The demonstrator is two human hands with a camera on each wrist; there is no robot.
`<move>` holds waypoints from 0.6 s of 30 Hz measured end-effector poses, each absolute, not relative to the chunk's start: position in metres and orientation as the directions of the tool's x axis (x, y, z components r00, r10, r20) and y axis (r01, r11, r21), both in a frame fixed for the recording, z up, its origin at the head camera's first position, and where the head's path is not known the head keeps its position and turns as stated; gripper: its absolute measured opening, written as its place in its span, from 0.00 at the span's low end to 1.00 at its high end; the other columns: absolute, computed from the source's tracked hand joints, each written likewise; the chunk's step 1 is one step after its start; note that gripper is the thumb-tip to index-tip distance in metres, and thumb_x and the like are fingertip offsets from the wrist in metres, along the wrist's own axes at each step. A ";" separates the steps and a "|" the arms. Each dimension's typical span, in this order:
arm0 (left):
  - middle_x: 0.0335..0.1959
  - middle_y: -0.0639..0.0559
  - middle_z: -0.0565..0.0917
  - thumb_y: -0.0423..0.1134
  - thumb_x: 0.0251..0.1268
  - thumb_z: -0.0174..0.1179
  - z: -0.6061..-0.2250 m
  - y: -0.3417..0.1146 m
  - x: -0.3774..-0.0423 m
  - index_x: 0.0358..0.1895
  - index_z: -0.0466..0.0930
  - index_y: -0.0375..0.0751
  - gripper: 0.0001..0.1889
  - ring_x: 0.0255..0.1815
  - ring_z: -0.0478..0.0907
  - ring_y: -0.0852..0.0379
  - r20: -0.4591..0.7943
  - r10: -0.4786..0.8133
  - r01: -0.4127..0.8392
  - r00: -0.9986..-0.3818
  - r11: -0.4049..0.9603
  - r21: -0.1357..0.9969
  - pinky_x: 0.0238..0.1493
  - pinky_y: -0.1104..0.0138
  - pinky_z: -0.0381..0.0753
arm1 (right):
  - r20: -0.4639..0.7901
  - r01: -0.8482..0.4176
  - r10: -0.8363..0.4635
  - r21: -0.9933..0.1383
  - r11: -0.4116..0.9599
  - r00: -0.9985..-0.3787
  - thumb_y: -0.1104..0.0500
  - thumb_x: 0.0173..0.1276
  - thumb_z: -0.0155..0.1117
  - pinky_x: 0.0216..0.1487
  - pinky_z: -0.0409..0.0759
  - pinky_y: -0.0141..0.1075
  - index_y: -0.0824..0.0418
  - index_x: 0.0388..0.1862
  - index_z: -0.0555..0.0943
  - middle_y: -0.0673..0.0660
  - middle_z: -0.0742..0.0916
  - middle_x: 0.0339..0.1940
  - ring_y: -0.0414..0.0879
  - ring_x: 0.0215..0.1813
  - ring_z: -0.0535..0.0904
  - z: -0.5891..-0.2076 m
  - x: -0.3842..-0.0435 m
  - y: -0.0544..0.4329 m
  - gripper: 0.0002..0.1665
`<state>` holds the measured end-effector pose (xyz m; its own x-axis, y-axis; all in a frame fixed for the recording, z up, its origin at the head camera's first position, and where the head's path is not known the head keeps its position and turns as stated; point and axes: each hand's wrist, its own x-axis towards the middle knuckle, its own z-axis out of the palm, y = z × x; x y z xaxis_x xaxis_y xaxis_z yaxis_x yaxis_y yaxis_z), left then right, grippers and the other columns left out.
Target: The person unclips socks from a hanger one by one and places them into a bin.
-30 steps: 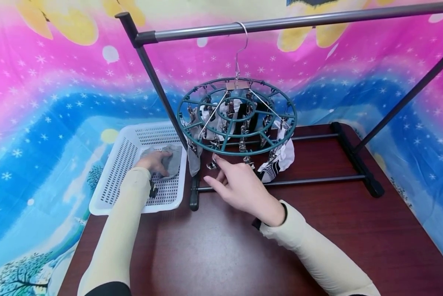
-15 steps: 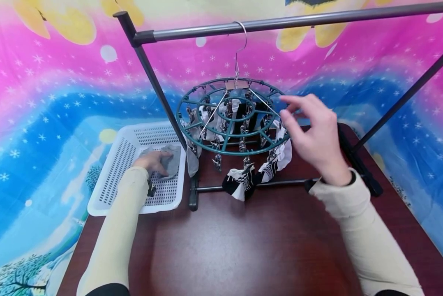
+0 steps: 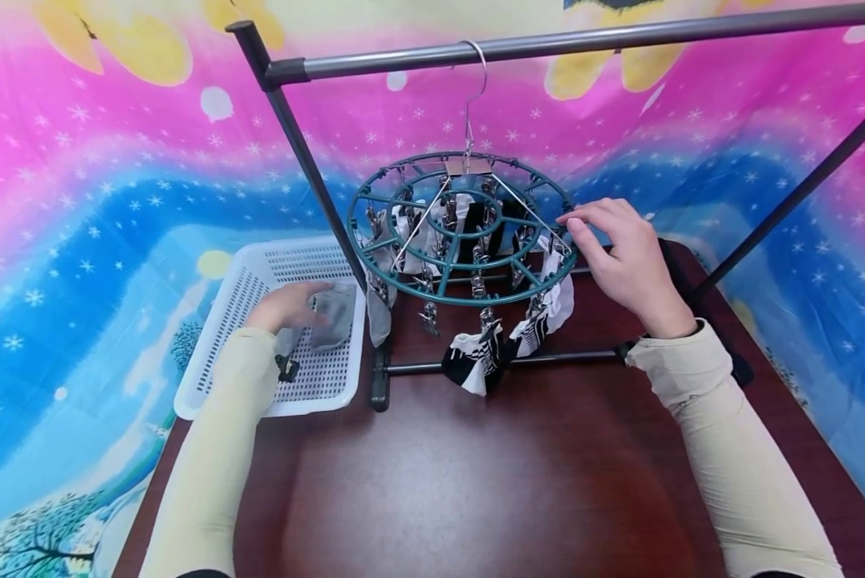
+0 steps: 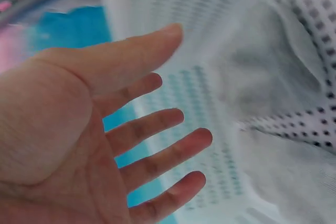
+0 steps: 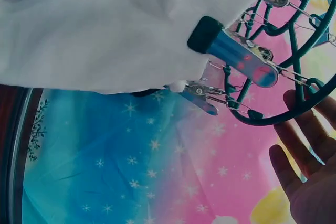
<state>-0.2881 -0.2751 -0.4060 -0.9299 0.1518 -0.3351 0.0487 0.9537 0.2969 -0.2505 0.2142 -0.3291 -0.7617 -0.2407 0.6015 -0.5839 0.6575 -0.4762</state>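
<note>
holding nothing, the fingers (image 4: 168, 155) of the left hand (image 3: 282, 307) are spread well apart, thumb clear of the rest. just beyond their tips, below and to the person's right, lies a gray sock-like cloth (image 3: 333, 317) on the floor of the white plastic basket (image 3: 212, 337); in the left wrist view the two look near but apart. that cloth's longer side appears to run from the basket's back edge toward its front edge, roughly across the direction the fingers point. a second gray fold (image 3: 288, 341) shows partly beneath the hand. the left hand is much nearer to all this; the right hand (image 3: 631, 265) is well apart, at the right rim of the teal round clip hanger (image 3: 443, 281), its fingers loosely extended across that rim; whether thumb and forefinger pinch it, i cannot tell.

farther out, the basket stands at the tabletop (image 3: 432, 482)'s back left corner, beside the left post of the metal rack (image 3: 584, 46). from the hanger's front edge dangles a bare clip (image 3: 429, 317), between a hanging gray sock (image 3: 379, 317) on the left and a black-and-white sock (image 3: 473, 361) on the right.
</note>
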 end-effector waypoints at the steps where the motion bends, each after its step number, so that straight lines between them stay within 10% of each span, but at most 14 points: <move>1: 0.81 0.38 0.63 0.46 0.69 0.68 -0.402 -0.274 -0.284 0.82 0.60 0.50 0.40 0.79 0.59 0.32 -0.321 0.163 0.060 -0.933 0.950 0.307 0.76 0.36 0.59 | 0.605 -0.586 -0.242 -0.471 0.659 -0.759 0.52 0.82 0.55 0.66 0.70 0.62 0.63 0.56 0.87 0.64 0.87 0.56 0.59 0.65 0.75 -0.330 -0.250 0.214 0.19; 18: 0.69 0.47 0.80 0.48 0.74 0.64 -0.371 -0.257 -0.192 0.75 0.72 0.51 0.29 0.57 0.83 0.46 0.029 0.420 0.390 -0.907 0.812 0.434 0.56 0.47 0.83 | 0.710 -0.692 -0.266 -0.414 0.592 -0.652 0.58 0.79 0.59 0.60 0.72 0.46 0.61 0.50 0.90 0.59 0.90 0.47 0.55 0.55 0.80 -0.337 -0.240 0.207 0.13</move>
<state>-0.1918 -0.2572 -0.3714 -0.9073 0.4195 0.0294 0.3897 0.8124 0.4337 -0.2401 0.2067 -0.3374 -0.6521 -0.2662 0.7098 -0.6918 0.5920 -0.4135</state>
